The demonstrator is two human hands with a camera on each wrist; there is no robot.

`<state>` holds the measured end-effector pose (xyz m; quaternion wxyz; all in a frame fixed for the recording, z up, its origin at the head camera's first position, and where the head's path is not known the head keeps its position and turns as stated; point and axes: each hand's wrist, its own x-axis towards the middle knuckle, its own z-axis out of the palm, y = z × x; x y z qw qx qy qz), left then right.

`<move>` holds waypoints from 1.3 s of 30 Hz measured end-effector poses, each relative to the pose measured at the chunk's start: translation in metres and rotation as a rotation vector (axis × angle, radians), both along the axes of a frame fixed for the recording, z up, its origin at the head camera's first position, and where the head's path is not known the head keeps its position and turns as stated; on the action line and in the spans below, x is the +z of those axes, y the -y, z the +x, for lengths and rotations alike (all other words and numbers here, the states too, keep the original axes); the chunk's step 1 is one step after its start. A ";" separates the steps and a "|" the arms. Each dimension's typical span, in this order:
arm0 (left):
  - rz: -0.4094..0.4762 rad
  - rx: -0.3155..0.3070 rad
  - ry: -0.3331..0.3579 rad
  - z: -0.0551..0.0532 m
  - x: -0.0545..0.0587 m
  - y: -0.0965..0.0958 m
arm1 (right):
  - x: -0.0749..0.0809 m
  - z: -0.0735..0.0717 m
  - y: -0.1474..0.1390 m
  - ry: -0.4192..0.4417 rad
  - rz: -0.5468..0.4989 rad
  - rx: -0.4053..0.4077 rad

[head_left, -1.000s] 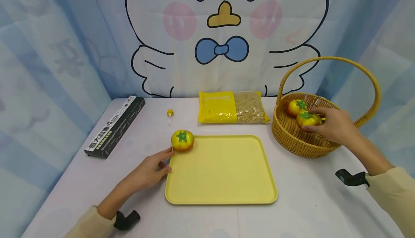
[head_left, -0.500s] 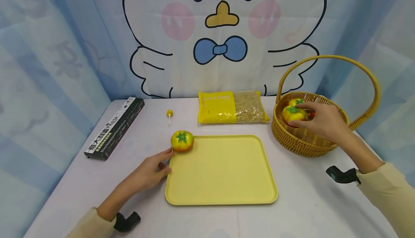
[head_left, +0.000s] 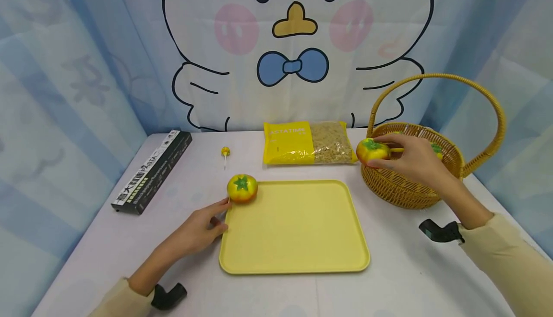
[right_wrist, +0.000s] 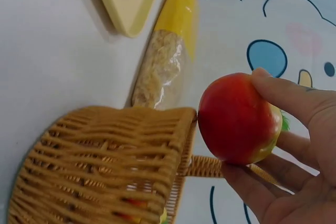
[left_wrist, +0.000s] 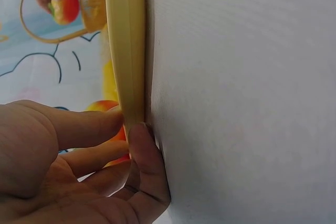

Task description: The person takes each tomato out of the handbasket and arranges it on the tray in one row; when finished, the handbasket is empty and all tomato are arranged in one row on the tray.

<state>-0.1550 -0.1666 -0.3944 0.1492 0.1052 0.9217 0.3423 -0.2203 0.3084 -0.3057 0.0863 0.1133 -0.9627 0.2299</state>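
Note:
Near the basket's left rim, my right hand [head_left: 412, 158] grips a red-and-yellow tomato [head_left: 372, 152] with a green leafy top. In the right wrist view, the thumb and fingers are round the tomato [right_wrist: 239, 119], its red underside showing. At the left edge of the yellow tray [head_left: 294, 230], my left hand [head_left: 196, 228] holds the rim; in the left wrist view, the thumb and a curled finger meet the tray edge [left_wrist: 128, 51]. Another tomato [head_left: 242, 188] sits on the tray's far left corner, close to the left fingertips. The wicker basket [head_left: 397, 194] is partly hidden behind the right hand.
Inside the basket, part of another tomato [head_left: 437, 150] shows; its tall handle [head_left: 497, 110] arches above. Behind the tray lies a yellow pasta bag [head_left: 308, 143]. A small lollipop [head_left: 225, 153] and a black pasta box [head_left: 153, 173] lie to the left.
My right hand has carried the gripped tomato leftward, from inside the basket to its left rim. The left hand and the tray stay in place.

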 end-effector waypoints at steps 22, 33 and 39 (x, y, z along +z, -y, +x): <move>0.005 0.002 0.006 -0.001 -0.003 0.001 | -0.010 -0.012 0.061 0.086 -0.153 0.117; 0.004 0.010 0.007 -0.001 -0.004 0.002 | -0.036 -0.022 0.092 0.030 -0.236 0.285; 0.005 0.002 0.008 -0.001 -0.003 0.002 | -0.047 -0.024 0.113 0.054 -0.250 0.341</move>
